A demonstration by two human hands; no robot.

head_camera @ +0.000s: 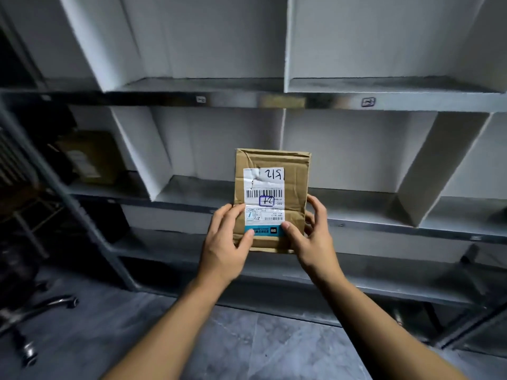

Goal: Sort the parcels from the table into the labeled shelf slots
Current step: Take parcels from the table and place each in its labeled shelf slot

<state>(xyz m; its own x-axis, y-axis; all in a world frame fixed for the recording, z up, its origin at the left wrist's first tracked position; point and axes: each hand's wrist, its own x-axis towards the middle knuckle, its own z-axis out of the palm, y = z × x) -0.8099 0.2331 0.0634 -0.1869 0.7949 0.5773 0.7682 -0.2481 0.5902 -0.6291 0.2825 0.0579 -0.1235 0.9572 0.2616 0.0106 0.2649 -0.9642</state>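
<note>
A flat brown cardboard parcel (295, 176) with a white shipping label, a barcode and handwritten numbers is held upright in front of the grey shelf (192, 193). My left hand (225, 245) grips its lower left edge, thumb on the front. Along the lower right edge my right hand (312, 237) holds it, thumb on the blue strip and fingers curled behind. The parcel's top reaches up into the middle-row slot between two slanted white dividers. Small slot labels (368, 102) sit on the shelf rail above, too blurred to read.
White dividers (419, 171) split the shelf rows into slots. Another brown parcel (87, 157) lies in a dark slot at the left. An office chair base (41, 308) with castors stands on the grey tiled floor at lower left.
</note>
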